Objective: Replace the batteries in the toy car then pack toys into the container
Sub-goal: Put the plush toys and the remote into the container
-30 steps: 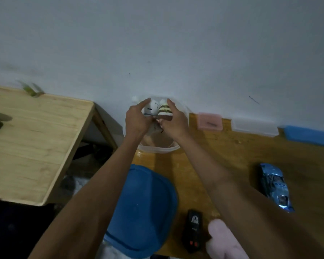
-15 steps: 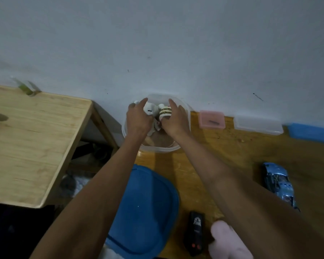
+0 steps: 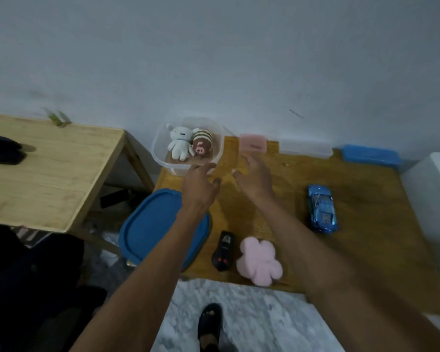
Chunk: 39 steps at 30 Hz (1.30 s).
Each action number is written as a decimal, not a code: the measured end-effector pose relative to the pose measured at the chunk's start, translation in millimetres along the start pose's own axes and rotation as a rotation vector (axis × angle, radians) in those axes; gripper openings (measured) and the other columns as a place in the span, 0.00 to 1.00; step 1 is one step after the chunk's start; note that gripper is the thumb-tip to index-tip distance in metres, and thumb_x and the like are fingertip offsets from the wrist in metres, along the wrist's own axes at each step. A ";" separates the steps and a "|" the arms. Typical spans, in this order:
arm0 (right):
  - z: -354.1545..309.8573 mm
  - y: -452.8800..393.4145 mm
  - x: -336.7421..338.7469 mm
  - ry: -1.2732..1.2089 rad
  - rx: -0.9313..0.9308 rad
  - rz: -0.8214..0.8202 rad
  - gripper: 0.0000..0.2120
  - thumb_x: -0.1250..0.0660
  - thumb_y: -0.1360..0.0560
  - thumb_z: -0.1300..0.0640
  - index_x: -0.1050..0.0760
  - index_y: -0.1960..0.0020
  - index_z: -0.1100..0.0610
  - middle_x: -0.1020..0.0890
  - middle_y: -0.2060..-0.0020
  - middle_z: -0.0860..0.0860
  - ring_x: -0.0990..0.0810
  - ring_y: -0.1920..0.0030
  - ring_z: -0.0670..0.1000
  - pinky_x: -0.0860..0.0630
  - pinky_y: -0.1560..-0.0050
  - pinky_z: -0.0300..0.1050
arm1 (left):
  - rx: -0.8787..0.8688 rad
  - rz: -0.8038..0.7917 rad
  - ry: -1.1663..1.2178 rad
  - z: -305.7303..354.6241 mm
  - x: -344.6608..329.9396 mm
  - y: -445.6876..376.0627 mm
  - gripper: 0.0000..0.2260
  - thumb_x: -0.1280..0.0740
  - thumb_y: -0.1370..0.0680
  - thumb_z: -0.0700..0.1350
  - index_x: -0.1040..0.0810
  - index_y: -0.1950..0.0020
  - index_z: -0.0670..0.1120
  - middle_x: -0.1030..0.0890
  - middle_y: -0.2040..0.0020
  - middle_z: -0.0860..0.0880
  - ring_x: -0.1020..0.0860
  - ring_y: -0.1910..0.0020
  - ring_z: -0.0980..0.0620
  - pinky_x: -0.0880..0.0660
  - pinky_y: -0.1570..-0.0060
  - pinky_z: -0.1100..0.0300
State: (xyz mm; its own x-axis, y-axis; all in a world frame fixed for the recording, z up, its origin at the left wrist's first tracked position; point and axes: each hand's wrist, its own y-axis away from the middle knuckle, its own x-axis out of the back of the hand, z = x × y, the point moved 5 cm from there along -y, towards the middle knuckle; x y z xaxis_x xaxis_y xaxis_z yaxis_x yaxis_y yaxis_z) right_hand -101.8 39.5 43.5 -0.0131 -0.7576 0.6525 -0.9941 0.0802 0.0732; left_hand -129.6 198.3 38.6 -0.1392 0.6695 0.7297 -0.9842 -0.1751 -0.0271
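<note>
Two soft toys lie side by side in one clear container (image 3: 163,158) at the back of the tabletop (image 3: 366,224), against the wall.
The white soft toy (image 3: 178,144) and the striped brown one (image 3: 202,144) touch. Both hands hover empty, fingers loosely spread: left hand (image 3: 200,185) just before the container, right hand (image 3: 255,177) beside it. One blue toy car (image 3: 321,208), one black remote (image 3: 223,251), one pink plush (image 3: 259,260) and one blue lid (image 3: 148,224) lie nearer.

Dim in here, with a cold bluish cast over the wall (image 3: 239,59). The right hand (image 3: 254,179) smears with motion blur, fingers ghosted. Shadows lie soft under both forearms. Straight edges bow toward the corners; the floor (image 3: 252,313) looks grainy.
</note>
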 end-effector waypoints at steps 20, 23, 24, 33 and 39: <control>125.7 151.9 -3.3 0.002 -0.186 -0.385 0.34 0.24 0.28 0.59 0.31 0.24 0.49 0.30 0.25 0.51 0.30 0.28 0.54 0.28 0.38 0.44 | 0.218 -0.250 -0.195 -33.5 -86.0 158.6 0.28 0.34 0.25 0.42 0.29 0.26 0.58 0.22 0.37 0.41 0.23 0.42 0.41 0.26 0.50 0.55; 112.1 137.0 5.4 -0.110 -0.171 -0.328 0.34 0.23 0.29 0.60 0.28 0.26 0.49 0.27 0.27 0.51 0.27 0.31 0.53 0.27 0.42 0.44 | 0.230 -0.182 -0.020 -29.2 -71.1 143.6 0.29 0.29 0.25 0.43 0.29 0.25 0.55 0.23 0.43 0.41 0.22 0.46 0.41 0.30 0.52 0.58; 105.0 130.1 9.4 -0.152 -0.151 -0.304 0.34 0.23 0.29 0.60 0.28 0.26 0.48 0.27 0.28 0.51 0.27 0.32 0.52 0.27 0.44 0.43 | 0.206 -0.142 0.025 -25.7 -62.5 135.3 0.29 0.28 0.26 0.44 0.29 0.25 0.55 0.23 0.45 0.41 0.22 0.47 0.42 0.30 0.53 0.58; -14.9 26.1 29.5 -0.306 0.067 -0.094 0.33 0.23 0.29 0.58 0.28 0.27 0.49 0.25 0.30 0.48 0.27 0.35 0.48 0.27 0.46 0.40 | -0.009 0.063 0.332 -8.4 48.7 7.2 0.30 0.19 0.32 0.44 0.22 0.31 0.54 0.17 0.45 0.48 0.18 0.51 0.51 0.20 0.54 0.59; -67.4 -55.6 -11.0 -0.310 0.092 -0.091 0.32 0.24 0.29 0.61 0.28 0.27 0.50 0.25 0.30 0.48 0.27 0.32 0.49 0.27 0.36 0.44 | 0.020 0.086 0.268 -52.2 95.7 -80.8 0.31 0.20 0.31 0.46 0.24 0.30 0.58 0.20 0.44 0.43 0.18 0.49 0.46 0.19 0.45 0.50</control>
State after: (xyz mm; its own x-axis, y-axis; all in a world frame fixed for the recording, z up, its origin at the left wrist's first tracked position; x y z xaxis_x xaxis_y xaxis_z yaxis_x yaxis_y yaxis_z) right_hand -39.1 87.0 83.1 0.0575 -0.9211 0.3851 -0.9981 -0.0443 0.0431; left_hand -69.1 314.2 74.9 -0.2486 0.8182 0.5185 -0.9655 -0.2519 -0.0655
